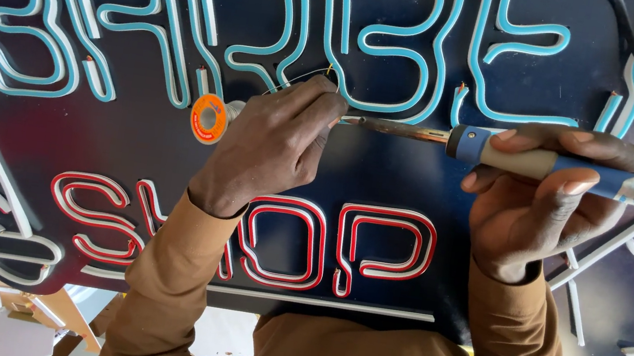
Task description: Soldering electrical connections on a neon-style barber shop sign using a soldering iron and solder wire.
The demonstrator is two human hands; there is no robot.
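Head view: the left hand (275,151) is seen with its fingers (318,108) curled tight around a thin solder wire (298,80), an orange spool (210,117) being kept just beside the knuckles. A blue-handled soldering iron (534,161) is gripped by the right hand (537,197), fingers closed around the handle, its tip brought up against the left fingertips. Both are held over a dark sign board (415,184), between the blue tube letters (401,49) above and red tube letters (283,239) below. Bare board is left between these rows; the board's lower edge lies near the brown sleeves (177,291).

Dark sign panel (383,179) under both hands, blue and red tube lettering
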